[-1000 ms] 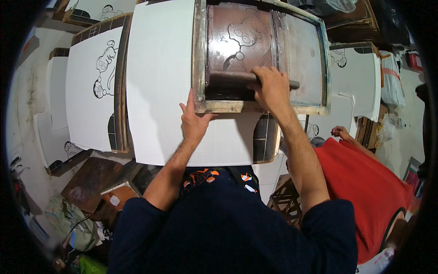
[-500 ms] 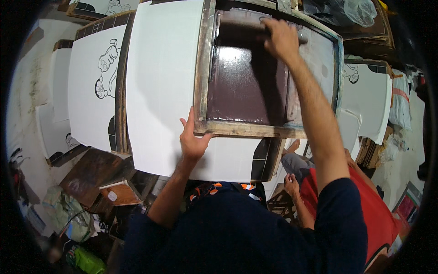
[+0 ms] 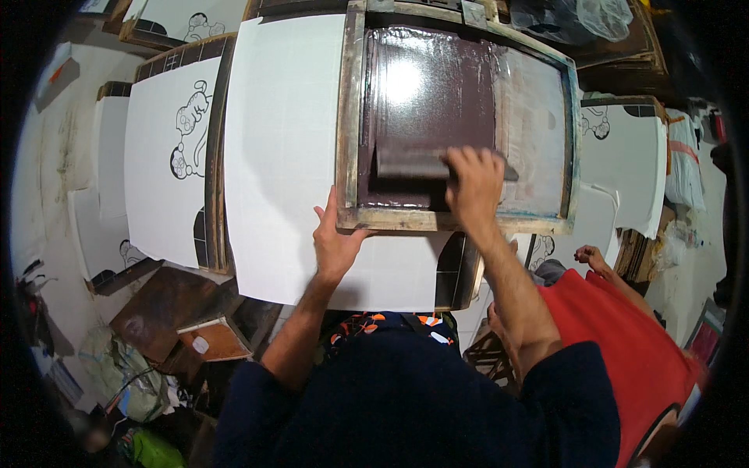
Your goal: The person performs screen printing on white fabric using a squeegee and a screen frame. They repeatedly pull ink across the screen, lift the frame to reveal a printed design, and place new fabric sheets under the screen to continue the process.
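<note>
My right hand [image 3: 474, 186] grips the squeegee [image 3: 412, 163], a long bar lying crosswise in the near part of the screen printing frame [image 3: 425, 219]. Dark purplish-brown ink [image 3: 437, 93] coats the mesh on the left and shines wet beyond the bar. Paler mesh [image 3: 537, 117] shows to the right. My left hand [image 3: 338, 243] holds the frame's near left corner, thumb along the front edge and fingers up the left side. Beneath the frame lies a large white sheet [image 3: 281, 156] on a dark-edged board. Whatever lies directly under the mesh is hidden.
To the left, a board carries a white sheet with a black cartoon outline [image 3: 168, 156]. Similar sheets [image 3: 624, 156] lie at the right. A person in a red top [image 3: 616, 335] sits close by my right arm. Plastic bags [image 3: 573, 19] lie at the far right.
My right hand has drawn the squeegee from the far end of the frame toward me. My left hand stays at the corner. The seated person's arm has moved.
</note>
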`<move>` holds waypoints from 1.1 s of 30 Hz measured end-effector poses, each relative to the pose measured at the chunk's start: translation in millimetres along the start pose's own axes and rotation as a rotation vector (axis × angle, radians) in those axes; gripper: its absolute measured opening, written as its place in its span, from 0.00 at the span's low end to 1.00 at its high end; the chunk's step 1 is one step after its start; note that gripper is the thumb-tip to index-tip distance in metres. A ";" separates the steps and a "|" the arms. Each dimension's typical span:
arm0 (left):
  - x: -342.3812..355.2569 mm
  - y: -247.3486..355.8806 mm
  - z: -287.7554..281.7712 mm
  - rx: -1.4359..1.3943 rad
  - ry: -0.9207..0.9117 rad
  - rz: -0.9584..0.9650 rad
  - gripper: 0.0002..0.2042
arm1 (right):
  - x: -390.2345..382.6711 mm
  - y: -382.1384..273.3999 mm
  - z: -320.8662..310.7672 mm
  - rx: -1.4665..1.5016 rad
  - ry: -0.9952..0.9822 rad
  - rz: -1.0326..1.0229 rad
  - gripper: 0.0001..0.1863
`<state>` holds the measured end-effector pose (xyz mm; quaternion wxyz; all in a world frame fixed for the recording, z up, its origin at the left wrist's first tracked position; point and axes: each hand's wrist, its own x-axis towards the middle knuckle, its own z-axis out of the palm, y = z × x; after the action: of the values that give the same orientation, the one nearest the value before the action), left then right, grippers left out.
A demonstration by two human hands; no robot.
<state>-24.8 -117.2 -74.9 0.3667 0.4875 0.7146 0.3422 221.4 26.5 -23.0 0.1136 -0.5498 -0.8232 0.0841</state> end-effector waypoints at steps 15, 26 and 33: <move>43.4 129.1 -101.7 -0.446 0.061 0.569 0.49 | 36.5 -27.0 -180.7 -0.048 0.910 -0.279 0.14; -11.8 -342.6 -276.1 0.867 0.206 -0.685 0.39 | 158.0 50.2 -310.8 -0.012 0.755 -0.107 0.24; -19.7 -325.6 -290.3 1.511 -0.043 -0.112 0.39 | 159.0 26.3 -332.5 -0.017 0.854 -0.121 0.21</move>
<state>-414.0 -268.6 -202.7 -0.0365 0.5757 0.7712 -0.2694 278.9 188.1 304.4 0.4445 -0.4871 -0.7335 -0.1647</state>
